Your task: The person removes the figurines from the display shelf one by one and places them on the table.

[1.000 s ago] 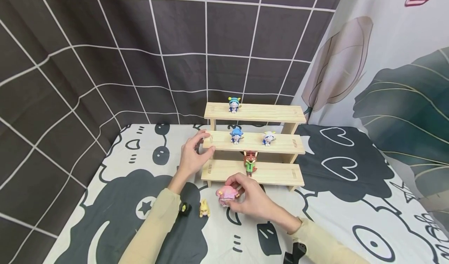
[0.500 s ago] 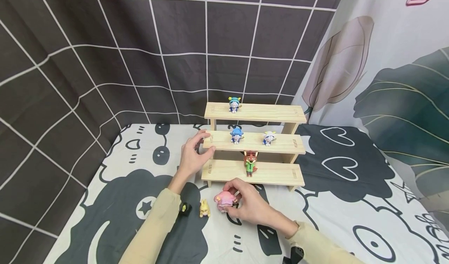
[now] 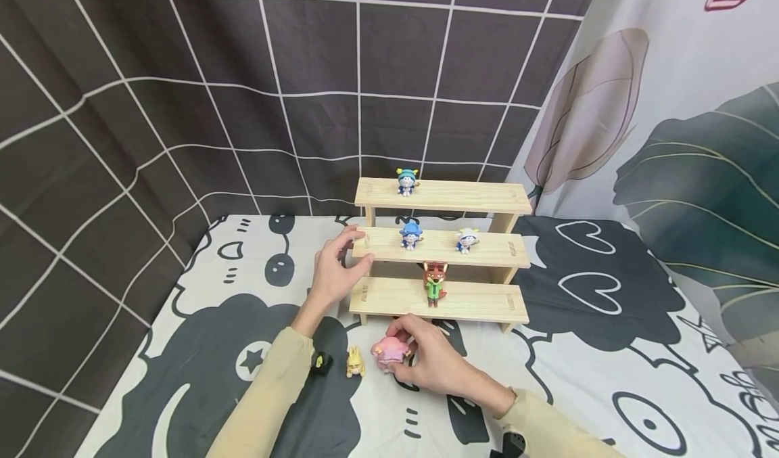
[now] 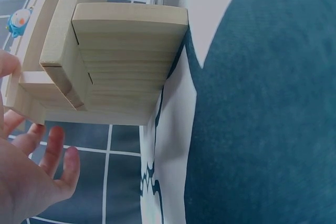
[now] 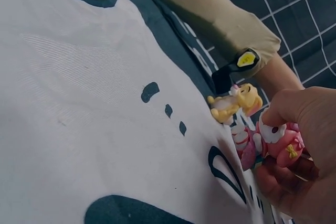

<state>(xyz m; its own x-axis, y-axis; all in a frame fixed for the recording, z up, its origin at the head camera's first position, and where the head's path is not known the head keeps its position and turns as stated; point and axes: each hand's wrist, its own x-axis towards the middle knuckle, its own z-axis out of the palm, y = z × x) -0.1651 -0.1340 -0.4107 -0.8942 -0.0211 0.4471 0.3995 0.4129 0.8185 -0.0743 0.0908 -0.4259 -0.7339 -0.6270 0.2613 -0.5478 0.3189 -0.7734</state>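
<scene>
A three-step wooden shelf (image 3: 439, 247) stands at the back of the table. My left hand (image 3: 338, 266) grips the left end of its middle step (image 4: 105, 61), thumb in front and fingers behind. My right hand (image 3: 422, 358) pinches a pink figurine (image 3: 389, 352) low over the tablecloth in front of the shelf; in the right wrist view the pink figurine (image 5: 273, 142) sits between thumb and fingers. A small yellow figurine (image 3: 354, 362) lies just left of it on the cloth, also the yellow figurine (image 5: 233, 103) beside the pink one.
On the shelf stand a blue figurine (image 3: 406, 181) on top, two blue and white figurines (image 3: 410, 235) (image 3: 466, 239) on the middle step, and a fox figurine (image 3: 435, 282) on the lowest. A grid-patterned curtain (image 3: 182, 93) hangs behind and to the left.
My right hand has lowered the pink figurine slightly toward the cloth and drawn it a little nearer. The left hand and shelf have not moved.
</scene>
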